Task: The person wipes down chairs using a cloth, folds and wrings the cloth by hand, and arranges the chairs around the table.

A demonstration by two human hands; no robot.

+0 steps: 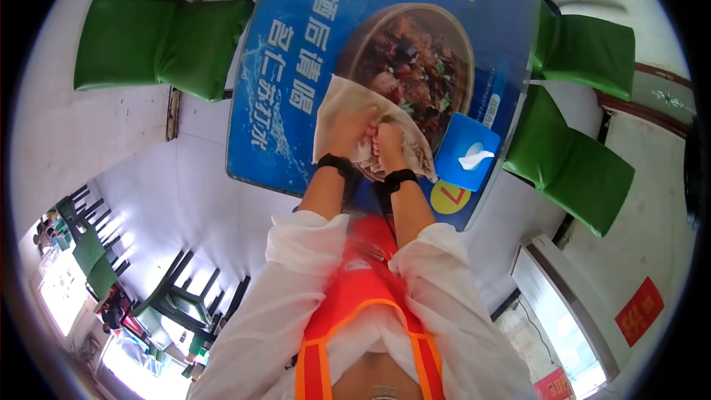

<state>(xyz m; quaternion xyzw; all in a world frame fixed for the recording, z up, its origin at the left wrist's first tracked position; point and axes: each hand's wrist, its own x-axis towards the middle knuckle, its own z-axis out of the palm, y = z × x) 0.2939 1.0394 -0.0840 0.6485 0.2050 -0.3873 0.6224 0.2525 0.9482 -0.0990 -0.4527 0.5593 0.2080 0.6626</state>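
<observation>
A pale beige cloth [337, 98] lies bunched and partly folded near the front edge of the printed blue table [252, 155]. Both hands are on it, close together. My left hand [354, 130] is closed, its fingers curled into the cloth. Right beside it, my right hand [388, 144] is also closed on the gathered cloth. Each wrist has a black band. The cloth covers part of the printed food bowl picture [415, 52] on the tabletop.
A blue tissue box [465, 150] with a white tissue sticking out stands right of the cloth. Green chairs flank the table at the left [159, 44] and right [570, 159]. Dark tables and chairs, and people, appear at the lower left.
</observation>
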